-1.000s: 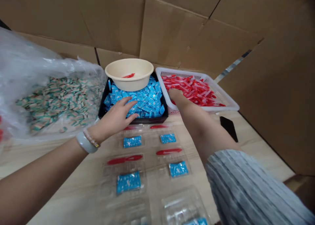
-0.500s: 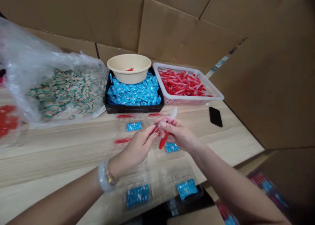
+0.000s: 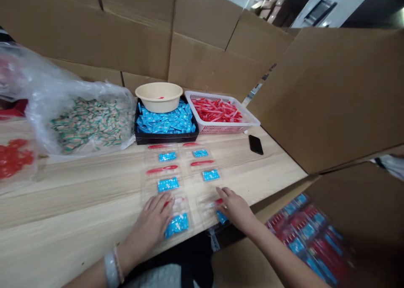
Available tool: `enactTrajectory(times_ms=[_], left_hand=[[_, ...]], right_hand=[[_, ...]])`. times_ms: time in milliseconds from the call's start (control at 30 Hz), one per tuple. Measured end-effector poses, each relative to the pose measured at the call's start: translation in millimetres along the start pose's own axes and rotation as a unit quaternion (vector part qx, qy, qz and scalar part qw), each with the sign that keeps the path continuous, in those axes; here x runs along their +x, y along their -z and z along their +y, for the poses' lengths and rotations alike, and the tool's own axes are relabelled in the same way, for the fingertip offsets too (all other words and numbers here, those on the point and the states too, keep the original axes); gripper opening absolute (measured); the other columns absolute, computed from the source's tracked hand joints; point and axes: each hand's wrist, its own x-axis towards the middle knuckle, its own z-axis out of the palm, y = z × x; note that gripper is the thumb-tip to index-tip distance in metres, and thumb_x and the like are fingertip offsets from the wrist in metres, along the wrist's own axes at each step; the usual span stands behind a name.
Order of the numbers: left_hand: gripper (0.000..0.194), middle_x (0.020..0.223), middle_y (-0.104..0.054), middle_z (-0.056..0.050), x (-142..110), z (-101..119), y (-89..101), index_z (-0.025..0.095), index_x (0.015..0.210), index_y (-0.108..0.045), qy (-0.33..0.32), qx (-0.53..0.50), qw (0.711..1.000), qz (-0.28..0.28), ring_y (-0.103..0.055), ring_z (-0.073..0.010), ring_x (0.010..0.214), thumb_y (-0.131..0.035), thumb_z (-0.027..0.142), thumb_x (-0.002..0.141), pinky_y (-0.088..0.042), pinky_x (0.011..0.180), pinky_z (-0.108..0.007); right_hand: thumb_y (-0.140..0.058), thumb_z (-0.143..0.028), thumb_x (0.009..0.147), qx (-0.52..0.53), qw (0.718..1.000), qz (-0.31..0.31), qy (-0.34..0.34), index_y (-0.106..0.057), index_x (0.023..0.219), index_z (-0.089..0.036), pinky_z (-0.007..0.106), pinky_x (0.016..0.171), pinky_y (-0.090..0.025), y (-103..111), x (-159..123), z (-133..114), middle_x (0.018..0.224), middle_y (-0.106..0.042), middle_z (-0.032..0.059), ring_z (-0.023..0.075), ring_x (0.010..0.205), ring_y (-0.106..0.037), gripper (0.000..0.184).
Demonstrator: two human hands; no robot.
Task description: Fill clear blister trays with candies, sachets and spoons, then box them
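Left hand (image 3: 154,215) and right hand (image 3: 235,208) are laid over slender red plastic pieces (image 3: 219,201) beside blue rectangular packets (image 3: 177,225) in clear plastic trays (image 3: 188,207); whether either is grasped cannot be told.

A clear rectangular plastic tray (image 3: 190,214) and its clear plastic twin (image 3: 202,215) lie side by side along the tabletop's (image 3: 78,204) near edge. The left holds a slim red stick (image 3: 166,204), mostly hidden, and nearer the edge a printed blue rectangular packet (image 3: 176,225). The right holds a matching red-and-pale stick (image 3: 218,201) and blue packet (image 3: 221,217), both partly covered.
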Motion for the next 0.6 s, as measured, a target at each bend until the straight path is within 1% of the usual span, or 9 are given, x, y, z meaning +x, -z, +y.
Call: enactTrajectory(times_ms=[67, 133, 200, 267, 333, 400, 467, 533, 600], left_hand=[[0.049, 0.133, -0.034, -0.008, -9.6, -1.2, -0.8, 0.024, 0.126, -0.036, -0.027, 0.005, 1.0, -0.006, -0.029, -0.0261, 0.121, -0.036, 0.046, 0.082, -0.026, 0.097, -0.043], [0.06, 0.137, -0.027, -0.007, -17.3, -2.3, -0.7, 0.025, 0.13, -0.027, -0.042, 0.003, 0.999, -0.028, -0.022, -0.0271, 0.125, -0.036, 0.055, 0.078, -0.022, 0.099, -0.044], [0.065, 0.139, -0.022, -0.007, -20.7, -2.5, -0.5, 0.026, 0.132, -0.021, -0.038, 0.0, 0.998, -0.049, -0.018, -0.0269, 0.127, -0.034, 0.058, 0.077, -0.019, 0.101, -0.045], [0.065, 0.139, -0.02, -0.007, -20.5, -2.6, 0.0, 0.026, 0.132, -0.019, -0.031, -0.002, 0.997, -0.064, -0.016, -0.0265, 0.127, -0.033, 0.058, 0.077, -0.017, 0.101, -0.045], [0.065, 0.14, -0.019, -0.006, -18.8, -3.2, 1.2, 0.027, 0.132, -0.018, -0.032, -0.006, 0.997, -0.076, -0.014, -0.0264, 0.128, -0.032, 0.058, 0.077, -0.016, 0.101, -0.045], [0.065, 0.14, -0.018, -0.006, -17.8, -4.0, 3.3, 0.027, 0.132, -0.017, -0.034, -0.012, 0.995, -0.089, -0.012, -0.0269, 0.128, -0.031, 0.058, 0.077, -0.015, 0.102, -0.046], [0.067, 0.14, -0.015, -0.006, -18.1, -3.8, 5.9, 0.027, 0.133, -0.014, -0.036, -0.021, 0.994, -0.103, -0.01, -0.0273, 0.128, -0.031, 0.06, 0.077, -0.014, 0.102, -0.046], [0.072, 0.14, -0.012, -0.007, -19.4, -1.9, 8.6, 0.026, 0.133, -0.011, -0.035, -0.031, 0.992, -0.118, -0.008, -0.0277, 0.128, -0.031, 0.063, 0.074, -0.013, 0.102, -0.047], [0.08, 0.141, -0.009, -0.008, -20.4, 0.9, 11.0, 0.025, 0.133, -0.009, -0.025, -0.04, 0.99, -0.131, -0.006, -0.0287, 0.128, -0.033, 0.067, 0.07, -0.012, 0.102, -0.047]], right_hand=[[-0.05, -0.03, 0.078, 0.004, 0.999, 0.042, 0.02, -0.043, 0.12, -0.009, 0.033, 0.078, -0.042, -7.7, -12.2, 3.3, 0.111, -0.051, 0.0154, 0.0245, 0.096, -0.05, 0.047], [-0.049, -0.033, 0.079, 0.006, 0.994, 0.084, 0.065, -0.044, 0.12, -0.015, 0.037, 0.084, -0.038, -18.7, -25.6, 5.4, 0.117, -0.048, 0.0128, 0.026, 0.103, -0.045, 0.045], [-0.047, -0.029, 0.081, 0.008, 0.987, 0.121, 0.104, -0.047, 0.117, -0.02, 0.039, 0.087, -0.035, -30.4, -34.5, 5.3, 0.118, -0.049, 0.0095, 0.0254, 0.106, -0.042, 0.037], [-0.044, -0.019, 0.081, 0.009, 0.983, 0.142, 0.116, -0.05, 0.112, -0.02, 0.037, 0.086, -0.034, -37.7, -35.9, 4.1, 0.112, -0.053, 0.0084, 0.0236, 0.105, -0.042, 0.031], [-0.045, -0.013, 0.08, 0.005, 0.983, 0.131, 0.127, -0.054, 0.104, -0.02, 0.035, 0.083, -0.035, -37.4, -31.0, 3.3, 0.102, -0.058, 0.0074, 0.0215, 0.098, -0.046, 0.027], [-0.048, -0.012, 0.078, -0.001, 0.983, 0.1, 0.153, -0.057, 0.094, -0.02, 0.033, 0.079, -0.036, -30.9, -22.6, 3.4, 0.09, -0.06, 0.0055, 0.0196, 0.088, -0.049, 0.02], [-0.051, -0.012, 0.076, -0.009, 0.981, 0.093, 0.17, -0.058, 0.088, -0.019, 0.033, 0.078, -0.036, -22.5, -12.7, 4.0, 0.083, -0.06, 0.0048, 0.0185, 0.083, -0.049, 0.015], [-0.051, -0.013, 0.076, -0.015, 0.979, 0.116, 0.168, -0.057, 0.092, -0.018, 0.034, 0.079, -0.035, -16.7, -3.2, 5.0, 0.085, -0.06, 0.0062, 0.0195, 0.085, -0.048, 0.018], [-0.049, -0.015, 0.078, -0.013, 0.976, 0.14, 0.167, -0.055, 0.101, -0.017, 0.035, 0.08, -0.036, -16.0, 3.3, 7.6, 0.093, -0.059, 0.0082, 0.0213, 0.091, -0.047, 0.024]])
